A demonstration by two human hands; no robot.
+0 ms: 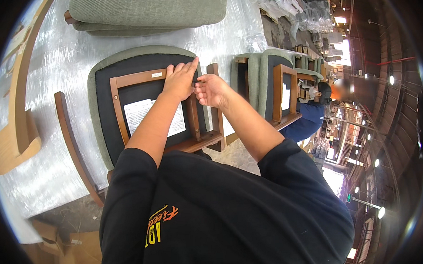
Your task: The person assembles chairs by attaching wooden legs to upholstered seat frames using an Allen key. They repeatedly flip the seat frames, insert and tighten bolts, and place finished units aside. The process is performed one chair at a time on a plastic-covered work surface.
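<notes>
At the centre of the frame an upturned chair seat (103,103) lies on a bench (49,151) wrapped in crinkled, shiny plastic film. The seat is rounded, edged in grey-green woven fabric, with a black cloth underside, a brown wooden frame (119,112) and a white paper label (138,113). The left hand (179,81) lies flat on the frame's upper right corner, fingers together. The right hand (211,90) is curled beside it, pinching a small dark thing too small to tell. Padded grey-green cushions (146,11) are stacked at upper centre; a pale curved wooden piece (15,129) sits at far left; more seats (265,79) stand upright at right.
</notes>
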